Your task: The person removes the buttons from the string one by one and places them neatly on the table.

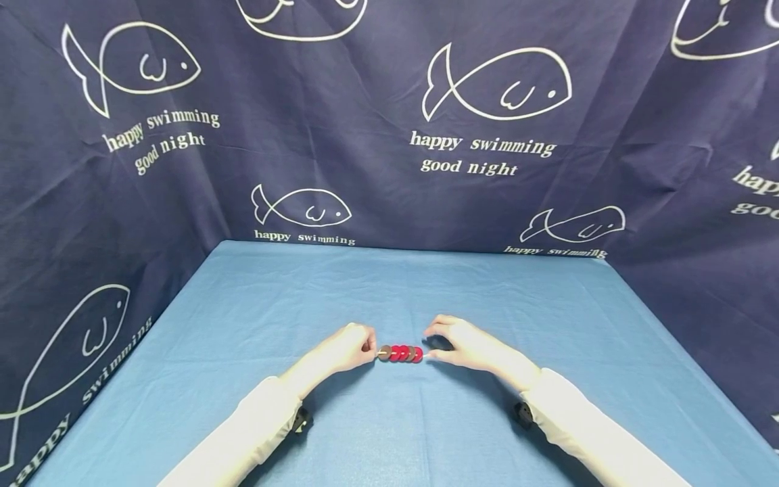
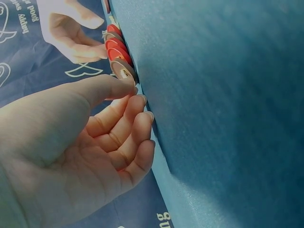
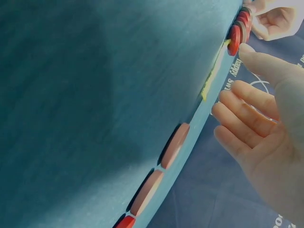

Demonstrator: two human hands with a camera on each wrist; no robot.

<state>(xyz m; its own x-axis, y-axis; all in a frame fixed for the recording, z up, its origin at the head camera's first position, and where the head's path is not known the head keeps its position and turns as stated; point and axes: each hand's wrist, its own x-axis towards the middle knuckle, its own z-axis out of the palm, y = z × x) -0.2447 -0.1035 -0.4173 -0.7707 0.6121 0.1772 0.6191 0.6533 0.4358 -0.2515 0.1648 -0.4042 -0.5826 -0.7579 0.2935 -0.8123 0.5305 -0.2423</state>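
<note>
A short row of red and brown round discs (image 1: 404,353), overlapping one another, is threaded on a yellowish cord and lies across the blue cloth between my hands. My left hand (image 1: 356,348) pinches the cord at the left end, its thumb and forefinger right beside the brown disc (image 2: 122,69); the other fingers are bent. Near the opposite end is my right hand (image 1: 465,343), fingers spread and relaxed, its thumb tip close to the last red disc (image 3: 233,40). From that disc a loose yellow cord end (image 3: 210,80) trails over the cloth.
In the right wrist view, two loose brown discs (image 3: 147,192) and part of a red disc (image 3: 125,222) lie on the cloth below the right hand. The light-blue table (image 1: 420,291) is backed by dark blue curtains (image 1: 389,135) printed with white fish.
</note>
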